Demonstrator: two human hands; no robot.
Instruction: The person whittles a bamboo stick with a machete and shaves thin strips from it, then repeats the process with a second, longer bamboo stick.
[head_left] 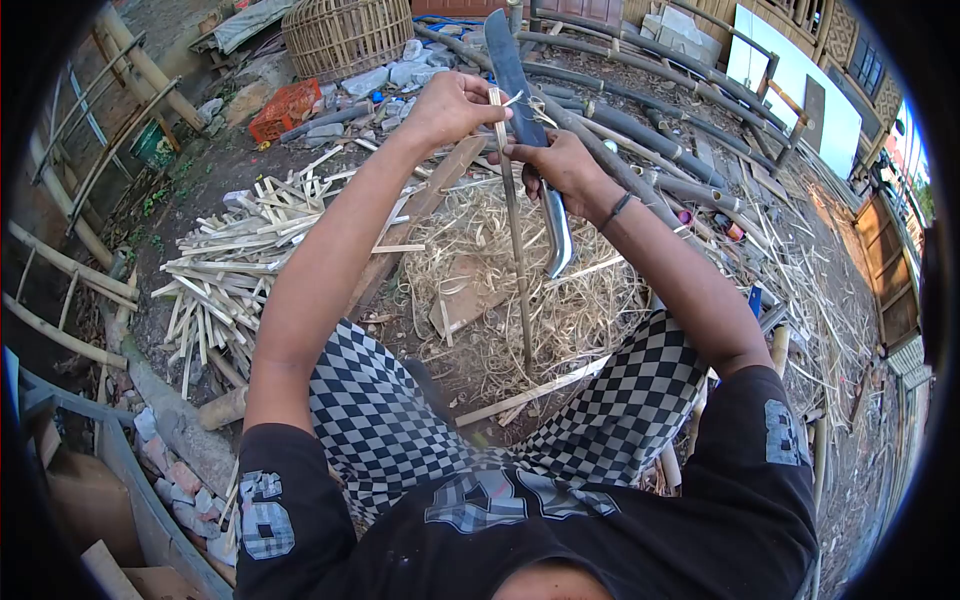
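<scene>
My left hand (450,105) pinches the upper end of a thin bamboo strip (515,235), which runs down to the shavings between my knees. Closed around a machete (508,75) near the handle end is my right hand (560,165), its thumb close against the strip. The dark blade points up and away from me, just right of the strip. Below the hand shows the lower part of its shiny handle (558,240). Curled shavings (535,112) cling to the blade beside my left fingertips.
Pale bamboo shavings (600,290) cover the ground before me. A heap of split strips (240,250) lies at left, beside a wooden plank (445,180). Farther off are an orange crate (285,110), a woven basket (345,40) and long bamboo poles (650,140).
</scene>
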